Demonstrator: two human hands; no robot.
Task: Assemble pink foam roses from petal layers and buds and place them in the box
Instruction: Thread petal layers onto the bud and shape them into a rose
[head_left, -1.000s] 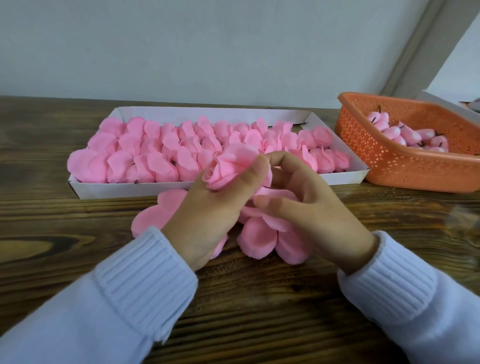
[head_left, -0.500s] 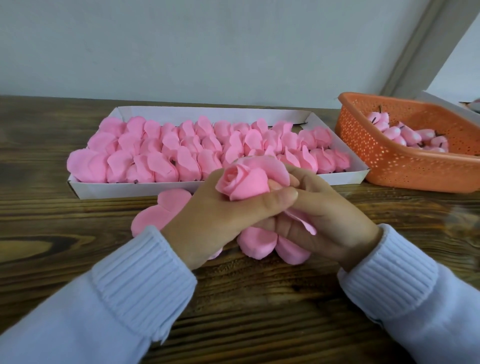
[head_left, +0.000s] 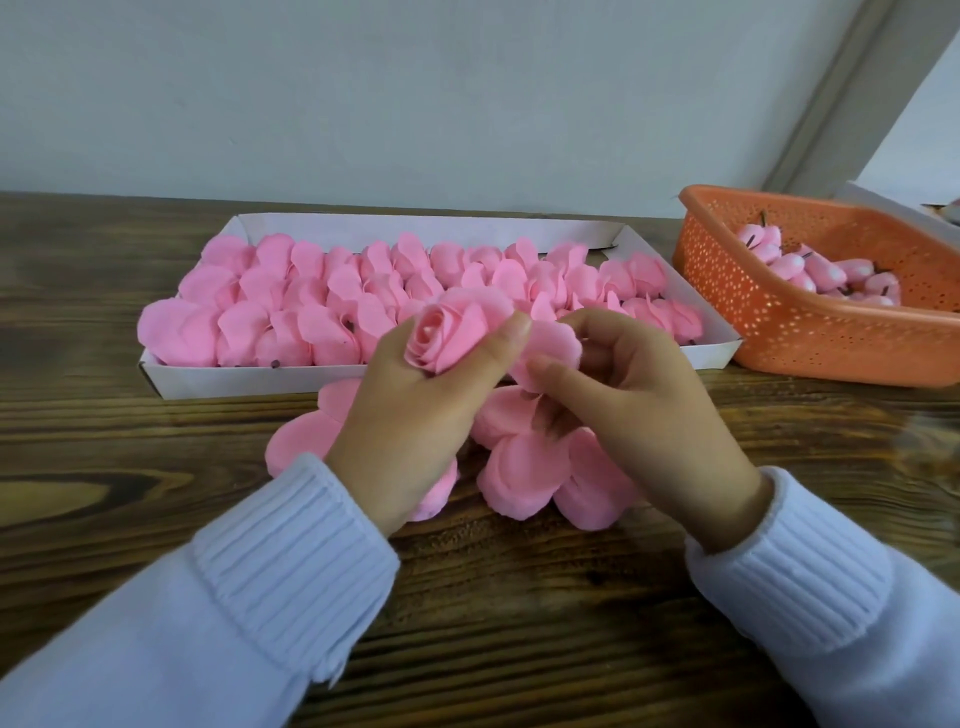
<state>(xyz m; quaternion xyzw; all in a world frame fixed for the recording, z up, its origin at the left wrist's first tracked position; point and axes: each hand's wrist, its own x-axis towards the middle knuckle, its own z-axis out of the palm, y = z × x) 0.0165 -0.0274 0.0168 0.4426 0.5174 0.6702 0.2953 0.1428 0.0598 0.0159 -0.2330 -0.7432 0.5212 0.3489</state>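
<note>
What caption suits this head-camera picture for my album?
Left hand grips a pink foam rose; right hand pinches its outer petal.

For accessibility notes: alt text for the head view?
The left hand grips a pink foam rose while the right hand pinches its outer petal, above petal layers on a wooden table. Behind: a white box of roses and an orange basket of buds.

- One white box (head_left: 249, 376), with three crowded rows of finished roses (head_left: 311, 332), too packed to count.
- One orange basket (head_left: 810, 338), around ten buds (head_left: 787, 265) showing.
- One rose (head_left: 441, 338) held up.
- A few overlapping petal layers (head_left: 519, 483).
</note>
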